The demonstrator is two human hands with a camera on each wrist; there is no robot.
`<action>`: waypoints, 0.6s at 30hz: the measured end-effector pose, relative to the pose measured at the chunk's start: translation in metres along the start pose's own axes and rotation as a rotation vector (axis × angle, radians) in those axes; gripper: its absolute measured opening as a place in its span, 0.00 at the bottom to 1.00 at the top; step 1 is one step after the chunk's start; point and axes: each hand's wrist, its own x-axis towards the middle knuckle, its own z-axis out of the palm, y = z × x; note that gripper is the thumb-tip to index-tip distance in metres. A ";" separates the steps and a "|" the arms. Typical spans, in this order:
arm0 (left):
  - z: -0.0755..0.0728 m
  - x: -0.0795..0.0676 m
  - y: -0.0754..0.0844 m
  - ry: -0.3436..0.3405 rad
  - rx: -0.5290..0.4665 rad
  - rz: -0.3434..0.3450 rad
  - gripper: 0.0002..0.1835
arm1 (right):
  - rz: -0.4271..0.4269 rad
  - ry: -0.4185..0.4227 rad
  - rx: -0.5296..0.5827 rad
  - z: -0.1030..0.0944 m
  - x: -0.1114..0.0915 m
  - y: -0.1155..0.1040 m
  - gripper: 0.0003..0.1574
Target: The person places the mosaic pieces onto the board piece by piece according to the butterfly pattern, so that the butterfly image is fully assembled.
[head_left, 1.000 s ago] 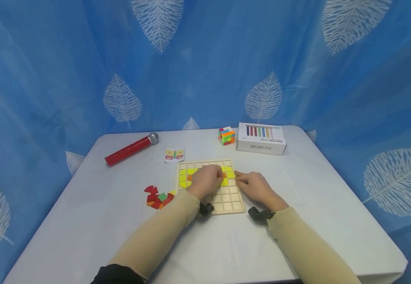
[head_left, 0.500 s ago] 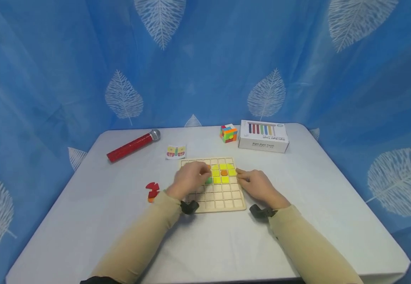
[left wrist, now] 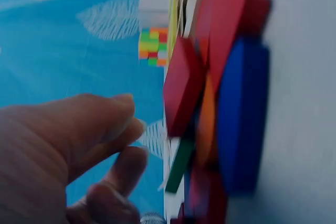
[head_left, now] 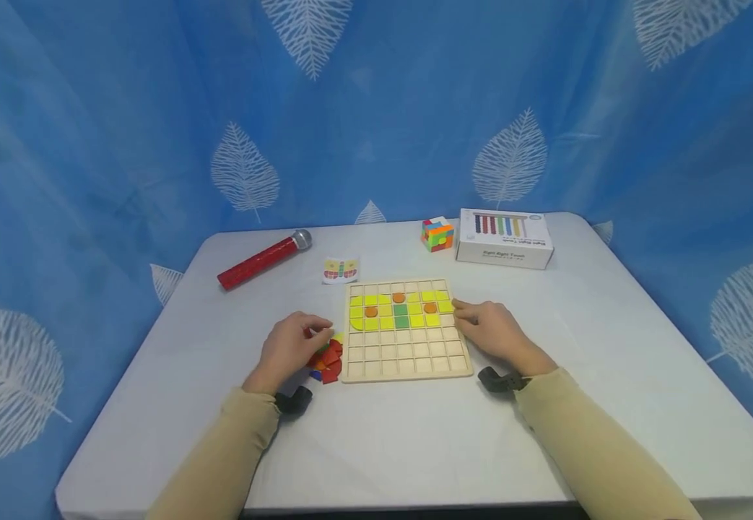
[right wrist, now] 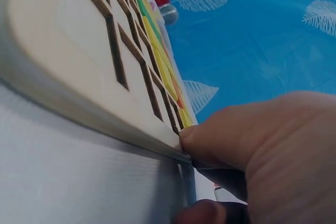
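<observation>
A wooden grid board (head_left: 408, 354) lies on the table with yellow tiles (head_left: 371, 323), green squares (head_left: 401, 316) and orange discs (head_left: 398, 297) in its upper rows. Left of it is a loose pile of mostly red pieces (head_left: 332, 358), with some orange, green and blue (left wrist: 244, 114) ones. My left hand (head_left: 290, 349) hovers at the pile's left side. In the left wrist view its fingers are loosely bent, with a gap to the pieces and nothing visible between thumb and fingertips. My right hand (head_left: 492, 328) pinches the board's right edge, thumb tip on the rim (right wrist: 157, 135).
A small picture card (head_left: 340, 271) with a coloured pattern lies behind the board. Farther back are a red microphone (head_left: 262, 261), a puzzle cube (head_left: 437, 235) and a white box (head_left: 505, 240). A blue leaf-patterned cloth (head_left: 376, 108) hangs behind the white table (head_left: 389, 448).
My left hand has moved from over the board leftward to the loose pile, uncovering the tiles. My right hand has stayed at the board's edge. The head view has shifted slightly.
</observation>
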 end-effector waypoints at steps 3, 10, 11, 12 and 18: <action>0.008 0.000 0.006 -0.009 0.077 0.008 0.16 | -0.003 -0.013 -0.002 0.000 0.001 0.002 0.23; 0.008 0.000 0.006 -0.037 0.119 -0.027 0.12 | 0.002 -0.012 -0.024 0.000 0.000 0.005 0.25; 0.007 0.000 0.006 -0.039 0.118 -0.022 0.12 | 0.004 -0.010 -0.023 0.000 0.000 0.005 0.25; 0.007 0.001 0.006 -0.045 0.121 -0.013 0.13 | 0.006 -0.009 -0.023 0.000 0.001 0.005 0.25; 0.004 0.004 0.003 -0.107 0.166 0.026 0.13 | 0.024 -0.033 -0.019 -0.001 0.003 0.003 0.27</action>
